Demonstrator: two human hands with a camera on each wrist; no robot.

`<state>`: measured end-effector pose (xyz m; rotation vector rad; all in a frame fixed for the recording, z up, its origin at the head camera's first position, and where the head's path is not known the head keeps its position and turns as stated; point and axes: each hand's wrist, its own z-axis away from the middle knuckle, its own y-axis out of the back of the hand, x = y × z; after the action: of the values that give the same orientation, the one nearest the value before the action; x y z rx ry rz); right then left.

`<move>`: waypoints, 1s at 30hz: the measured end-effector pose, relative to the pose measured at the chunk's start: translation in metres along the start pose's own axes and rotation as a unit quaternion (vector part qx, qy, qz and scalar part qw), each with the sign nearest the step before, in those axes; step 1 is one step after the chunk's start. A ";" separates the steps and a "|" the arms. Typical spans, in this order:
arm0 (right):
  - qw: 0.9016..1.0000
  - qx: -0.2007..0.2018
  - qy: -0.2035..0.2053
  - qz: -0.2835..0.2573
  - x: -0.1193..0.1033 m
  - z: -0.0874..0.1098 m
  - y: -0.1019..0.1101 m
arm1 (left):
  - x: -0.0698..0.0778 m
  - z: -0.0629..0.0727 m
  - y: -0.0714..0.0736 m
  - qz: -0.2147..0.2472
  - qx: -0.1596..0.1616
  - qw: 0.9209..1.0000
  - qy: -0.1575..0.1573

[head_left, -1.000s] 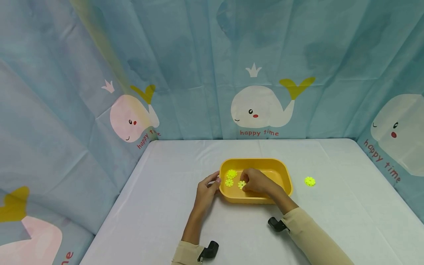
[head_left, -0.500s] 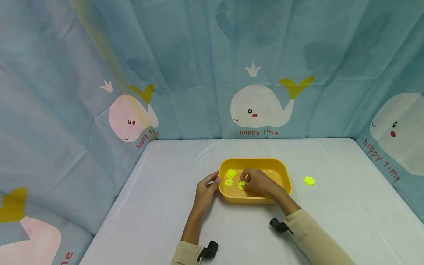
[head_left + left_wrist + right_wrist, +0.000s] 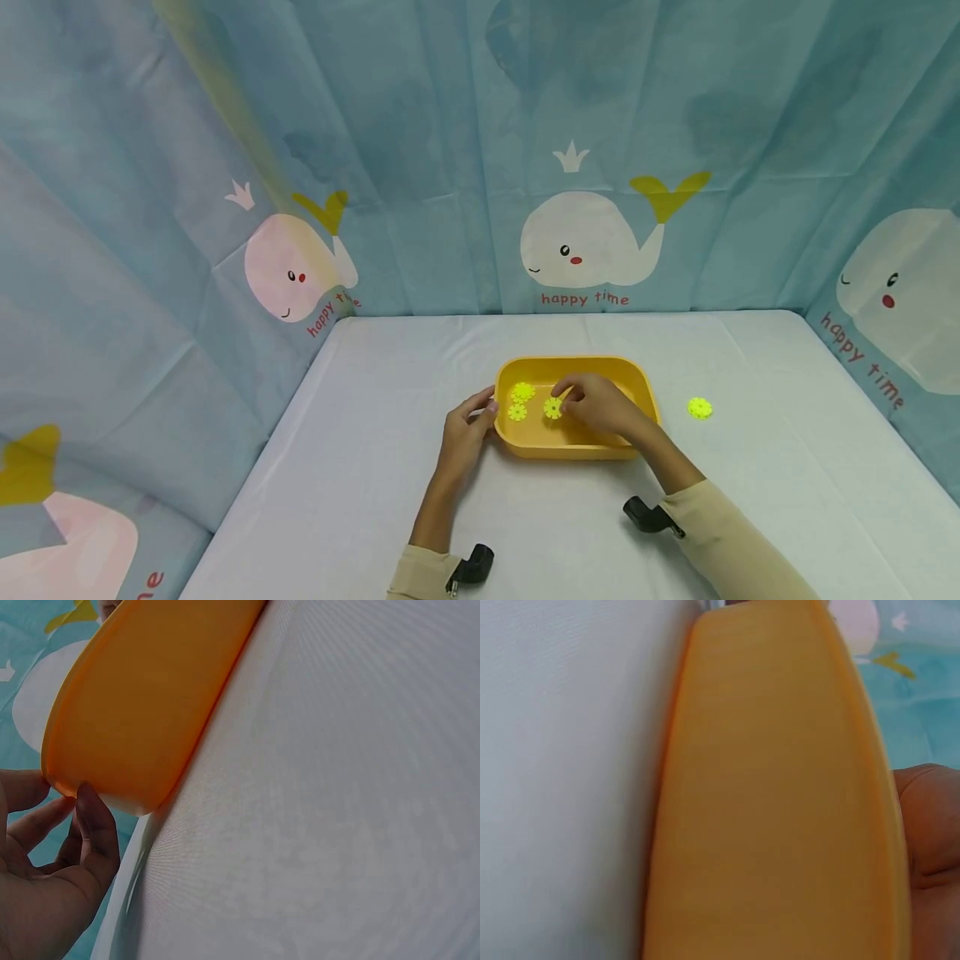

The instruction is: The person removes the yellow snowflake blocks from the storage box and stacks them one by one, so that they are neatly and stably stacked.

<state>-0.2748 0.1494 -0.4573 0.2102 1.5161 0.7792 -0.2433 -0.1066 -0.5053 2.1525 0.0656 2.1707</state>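
Note:
A yellow tray stands on the white table. In the head view, my left hand is at its left end. The left wrist view has the fingertips and thumb of this hand against the tray's outer end and rim. Over the inside of the tray, my right hand pinches a neon-yellow notched disc at its right edge. Beside it, more such discs lie in the left part of the tray. From the right wrist camera, the tray wall hides the right hand's fingers.
One more notched disc lies on the tabletop right of the tray. White cloth covers the table. A blue curtain with whale prints hangs behind it and at both sides.
My right hand has shifted a little back and to the right, and the pinched disc has moved along with it. The left hand keeps its place at the tray.

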 end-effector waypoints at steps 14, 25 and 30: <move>0.998 0.044 -0.001 -0.033 -0.004 0.027 0.036 | 0.000 0.000 0.000 0.001 0.002 1.000 -0.004; 0.996 0.087 -0.018 -0.023 0.006 0.046 0.062 | -0.001 -0.001 0.000 0.005 -0.001 1.000 -0.009; 0.995 0.098 -0.028 -0.024 0.013 0.057 0.071 | -0.003 -0.001 0.000 -0.002 0.001 1.000 -0.012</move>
<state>-0.2466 0.2295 -0.4216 0.3378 1.5398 0.5822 -0.2438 -0.1071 -0.5084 2.1767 0.0694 2.1443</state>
